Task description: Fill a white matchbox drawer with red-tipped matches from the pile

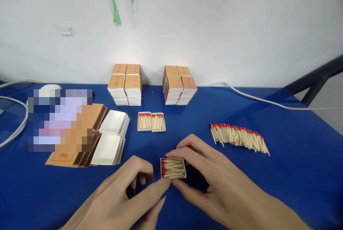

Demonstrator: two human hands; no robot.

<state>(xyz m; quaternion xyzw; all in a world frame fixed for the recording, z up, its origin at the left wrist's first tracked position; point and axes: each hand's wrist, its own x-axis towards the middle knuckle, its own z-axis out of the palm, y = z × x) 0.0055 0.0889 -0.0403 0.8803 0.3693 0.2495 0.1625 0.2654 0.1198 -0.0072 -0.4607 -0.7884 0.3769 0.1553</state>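
A small white matchbox tray (185,173) sits in front of me, filled with red-headed matches (173,167) lying sideways, heads to the left. My right hand (211,167) holds this tray, fingers at its far edge and thumb at its near edge. My left hand (125,190) is beside it on the left, fingers bent and apart, one fingertip at the tray's near edge. Just beyond are two filled trays (151,124) side by side, matches lengthwise. Loose matches (238,137) lie in a row to the right, heads pointing away.
Two stacks of closed matchboxes, a left stack (124,83) and a right stack (179,84), stand near the wall. Empty white trays (108,149) and flattened orange sleeves (66,156) are at left, near a blurred patch. A white cable (257,98) crosses the blue table (294,173).
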